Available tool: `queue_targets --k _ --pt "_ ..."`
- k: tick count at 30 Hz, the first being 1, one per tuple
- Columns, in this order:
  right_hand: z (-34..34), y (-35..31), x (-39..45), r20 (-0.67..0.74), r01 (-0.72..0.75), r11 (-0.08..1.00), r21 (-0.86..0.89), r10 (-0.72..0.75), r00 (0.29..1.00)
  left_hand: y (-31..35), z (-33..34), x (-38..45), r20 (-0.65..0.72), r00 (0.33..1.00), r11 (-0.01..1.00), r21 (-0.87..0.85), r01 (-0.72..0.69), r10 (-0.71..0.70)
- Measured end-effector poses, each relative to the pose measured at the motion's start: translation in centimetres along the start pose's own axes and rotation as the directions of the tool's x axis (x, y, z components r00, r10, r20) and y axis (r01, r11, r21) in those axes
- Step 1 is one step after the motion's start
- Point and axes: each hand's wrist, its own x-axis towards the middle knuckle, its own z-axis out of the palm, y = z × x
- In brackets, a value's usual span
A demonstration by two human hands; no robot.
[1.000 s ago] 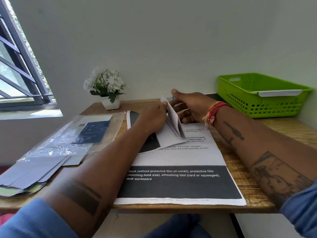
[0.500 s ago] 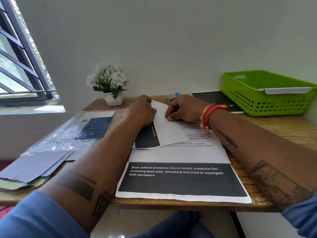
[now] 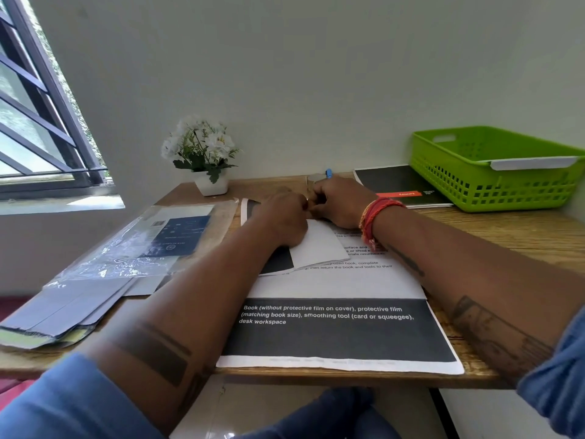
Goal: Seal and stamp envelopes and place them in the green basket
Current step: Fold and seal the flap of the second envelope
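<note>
Paper (image 3: 319,245), folded white, lies flat on the bench (image 3: 506,236), directly under and toward the body from both sets of fingers. Judged to be the insert or the envelope itself; cannot tell which. Its long axis runs away from the body, tilted slightly left at the far end.

Left hand (image 3: 281,217) rests on the paper's left edge, fingers curled down against it. Right hand (image 3: 340,202) sits at the far end, fingers curled; the two hands meet knuckle to knuckle there. Whether either pinches the fold or only presses is hidden by the backs of the hands. Both are equally near; the far edge, where a crease or flap would be worked, is under the right.

Around: printed sheet (image 3: 335,331) underneath, toward the body. Envelope stack (image 3: 63,312) and clear plastic sleeve (image 3: 152,242) well left of the left hand. Green basket (image 3: 493,185) well right of and beyond the right hand, a white strip on its rim. Black booklet (image 3: 399,185) lies between right hand and basket, flat, so no real obstruction. Flower pot (image 3: 210,182) beyond the left hand. Small blue-tipped item (image 3: 329,173) just beyond the right knuckles; identity unclear.
</note>
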Motion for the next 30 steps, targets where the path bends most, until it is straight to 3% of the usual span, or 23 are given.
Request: queue_targets --k 5,13,30 --pt "0.0 0.0 0.1 -0.017 -0.043 0.999 -0.001 0.043 0.999 0.0 0.4 0.3 0.117 0.993 1.0 -0.019 -0.009 0.012" --pt "-2.2 0.6 -0.7 0.197 -0.1 0.992 -0.075 0.113 0.974 0.0 0.8 0.7 0.149 0.989 1.0 -0.003 0.014 -0.014" --pt "-5.0 -0.4 -3.0 0.477 -0.044 0.982 -0.185 0.129 0.869 -0.2 1.1 0.8 0.159 0.987 1.0 0.015 0.019 -0.021"
